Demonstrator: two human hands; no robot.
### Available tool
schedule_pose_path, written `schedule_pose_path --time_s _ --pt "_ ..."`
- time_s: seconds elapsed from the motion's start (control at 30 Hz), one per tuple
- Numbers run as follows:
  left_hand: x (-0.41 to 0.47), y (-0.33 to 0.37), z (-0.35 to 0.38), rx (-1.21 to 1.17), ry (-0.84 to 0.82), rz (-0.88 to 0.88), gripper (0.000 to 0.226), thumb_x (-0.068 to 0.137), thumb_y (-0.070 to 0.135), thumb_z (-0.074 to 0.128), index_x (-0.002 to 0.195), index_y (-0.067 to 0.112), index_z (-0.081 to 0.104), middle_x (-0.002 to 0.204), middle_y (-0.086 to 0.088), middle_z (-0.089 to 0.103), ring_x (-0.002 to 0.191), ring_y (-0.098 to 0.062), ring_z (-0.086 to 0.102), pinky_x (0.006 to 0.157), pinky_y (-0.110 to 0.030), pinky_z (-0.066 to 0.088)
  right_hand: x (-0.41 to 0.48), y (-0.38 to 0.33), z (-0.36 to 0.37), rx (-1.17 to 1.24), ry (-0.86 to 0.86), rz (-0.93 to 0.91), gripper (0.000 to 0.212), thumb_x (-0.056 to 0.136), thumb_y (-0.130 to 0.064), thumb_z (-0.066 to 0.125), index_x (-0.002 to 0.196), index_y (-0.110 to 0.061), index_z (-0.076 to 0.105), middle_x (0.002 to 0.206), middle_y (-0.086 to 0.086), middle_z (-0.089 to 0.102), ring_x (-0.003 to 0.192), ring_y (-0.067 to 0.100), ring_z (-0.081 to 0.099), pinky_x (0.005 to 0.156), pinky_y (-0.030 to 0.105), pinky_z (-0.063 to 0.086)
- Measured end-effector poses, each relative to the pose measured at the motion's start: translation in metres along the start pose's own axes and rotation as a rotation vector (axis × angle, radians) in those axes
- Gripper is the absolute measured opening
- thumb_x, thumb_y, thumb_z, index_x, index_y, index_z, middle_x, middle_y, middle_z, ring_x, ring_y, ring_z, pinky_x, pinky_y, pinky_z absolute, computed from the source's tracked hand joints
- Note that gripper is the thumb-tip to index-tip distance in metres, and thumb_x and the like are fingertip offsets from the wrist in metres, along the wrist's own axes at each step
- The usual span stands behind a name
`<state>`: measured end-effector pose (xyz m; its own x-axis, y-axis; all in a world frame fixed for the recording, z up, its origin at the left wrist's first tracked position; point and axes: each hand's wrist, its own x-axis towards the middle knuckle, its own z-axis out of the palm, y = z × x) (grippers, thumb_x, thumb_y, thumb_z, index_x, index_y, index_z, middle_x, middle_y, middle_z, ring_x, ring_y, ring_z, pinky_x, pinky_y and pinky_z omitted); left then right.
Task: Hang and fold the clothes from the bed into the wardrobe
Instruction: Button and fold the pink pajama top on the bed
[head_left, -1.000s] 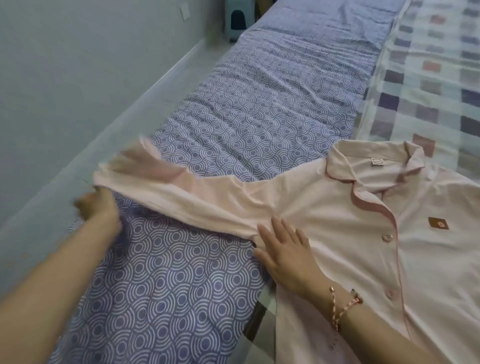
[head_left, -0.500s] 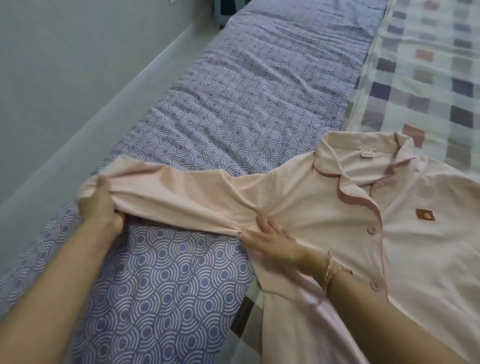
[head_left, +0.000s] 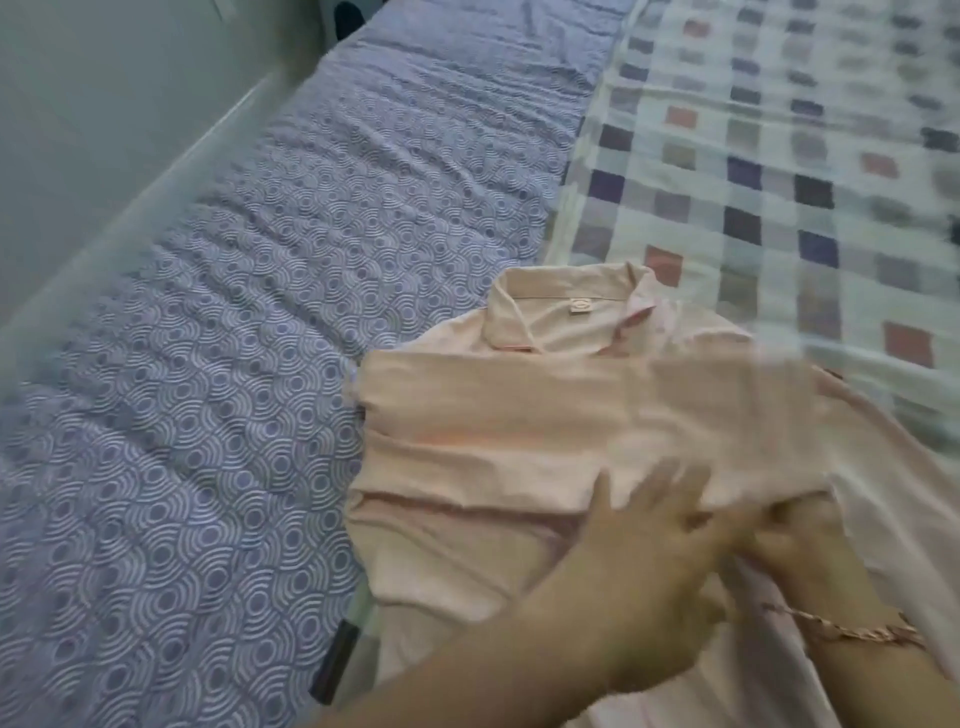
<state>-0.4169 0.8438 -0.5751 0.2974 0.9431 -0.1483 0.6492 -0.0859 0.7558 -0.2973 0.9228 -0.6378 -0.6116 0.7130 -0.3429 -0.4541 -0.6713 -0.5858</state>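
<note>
A pale pink button-up shirt (head_left: 519, 415) with a collar lies face up on the bed, its sleeve folded across the chest. My left hand (head_left: 649, 551) is over the lower edge of that folded sleeve, thumb out and fingers spread, blurred by motion. My right hand (head_left: 789, 540), with a braided bracelet on the wrist, lies just to its right on the shirt's front. Its fingers are partly hidden by my left hand and the sleeve edge, so its grip is unclear.
The shirt lies where a blue-purple sheet with a circle pattern (head_left: 234, 415) meets a checked blanket (head_left: 779, 182). A pale wall (head_left: 104, 130) runs along the bed's left side. A dark object (head_left: 337, 660) shows at the seam near the shirt's hem.
My left hand has carried the stretched-out sleeve from the left across the shirt's chest and now sits beside my right hand. The view has swung to the right.
</note>
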Motion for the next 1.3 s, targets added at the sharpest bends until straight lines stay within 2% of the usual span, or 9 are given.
schedule_pose_path --time_s 0.1,0.27,0.4,0.53,0.7,0.83,0.97,1.1,1.3 --pt "-0.036 -0.041 -0.025 0.223 0.152 -0.054 0.059 0.084 0.037 0.028 0.135 0.012 0.045 0.143 -0.015 0.04 0.132 -0.026 0.039 0.111 -0.035 0.022 -0.019 -0.023 -0.037 -0.086 0.218 -0.11 0.104 0.073 -0.085 0.003 0.146 -0.012 -0.002 0.155 0.012 0.006 0.144 0.032 0.012 0.114 0.049 0.009" --pt "-0.041 -0.151 -0.077 0.435 0.333 -0.417 0.054 0.091 0.018 0.052 0.138 0.037 0.034 0.146 0.003 0.037 0.135 -0.024 0.035 0.11 -0.045 0.029 0.013 -0.051 -0.038 -0.494 0.853 -0.039 0.038 0.083 -0.034 0.068 0.109 -0.007 0.061 0.083 0.008 0.066 0.072 0.026 0.064 0.056 0.03 0.053" --pt "-0.031 -0.167 -0.12 0.665 0.178 -0.517 0.044 0.092 0.029 0.049 0.135 0.016 0.045 0.135 -0.009 0.05 0.13 -0.028 0.039 0.109 -0.049 0.018 0.017 -0.052 -0.031 -1.038 0.748 -0.214 0.024 0.089 -0.034 0.06 0.091 -0.01 0.064 0.074 0.002 0.062 0.053 0.02 0.055 0.038 0.013 0.039" --pt "-0.034 -0.181 -0.138 0.767 0.222 -0.379 0.044 0.074 0.048 0.04 0.069 0.012 0.065 0.062 -0.005 0.061 0.066 -0.031 0.06 0.071 -0.037 0.033 0.001 -0.069 -0.039 -1.154 0.709 -0.353 0.033 0.092 -0.031 0.057 0.065 -0.012 0.055 0.057 0.001 0.047 0.053 0.013 0.043 0.039 0.017 0.031" --pt "-0.015 -0.172 -0.16 0.446 0.17 -0.802 0.04 0.057 0.04 0.044 0.081 0.025 0.072 0.085 -0.007 0.068 0.095 -0.026 0.061 0.084 -0.031 0.034 0.021 -0.1 -0.053 -1.477 0.887 -0.157 0.017 0.084 -0.003 0.058 0.101 -0.003 0.056 0.097 0.019 0.062 0.083 0.032 0.055 0.064 0.033 0.039" --pt "0.058 -0.153 -0.168 -0.147 0.567 -0.698 0.016 0.081 0.01 0.053 0.074 0.008 0.067 0.073 -0.014 0.062 0.049 0.001 0.058 0.05 -0.01 0.044 0.091 -0.122 0.001 -1.564 0.618 -0.326 0.015 0.093 -0.02 0.053 0.082 -0.011 0.058 0.082 0.007 0.059 0.077 0.022 0.053 0.063 0.029 0.036" --pt "0.123 -0.157 -0.147 0.211 0.382 -0.943 0.076 0.071 0.072 0.041 0.084 0.003 0.068 0.09 -0.016 0.066 0.085 -0.03 0.063 0.083 -0.035 0.05 0.163 -0.111 0.033 -1.685 0.511 -0.01 0.058 0.088 -0.066 0.037 0.087 -0.015 0.063 0.088 0.006 0.063 0.086 0.028 0.061 0.08 0.034 0.049" --pt "0.149 -0.157 -0.136 0.332 0.294 -1.024 0.049 0.087 0.046 0.044 0.096 0.002 0.065 0.104 -0.018 0.065 0.098 -0.035 0.061 0.084 -0.037 0.047 0.194 -0.103 0.024 -1.878 0.567 0.136 0.052 0.093 -0.052 0.037 0.102 -0.006 0.061 0.109 0.015 0.062 0.096 0.032 0.059 0.079 0.033 0.046" --pt "0.145 -0.167 -0.182 0.12 0.552 -0.777 0.022 0.085 0.019 0.052 0.078 0.002 0.065 0.09 -0.026 0.067 0.087 -0.038 0.065 0.081 -0.047 0.054 0.185 -0.135 0.009 -1.311 0.684 -0.22 0.033 0.089 -0.029 0.057 0.06 -0.012 0.051 0.058 0.004 0.051 0.06 0.02 0.053 0.045 0.016 0.039"
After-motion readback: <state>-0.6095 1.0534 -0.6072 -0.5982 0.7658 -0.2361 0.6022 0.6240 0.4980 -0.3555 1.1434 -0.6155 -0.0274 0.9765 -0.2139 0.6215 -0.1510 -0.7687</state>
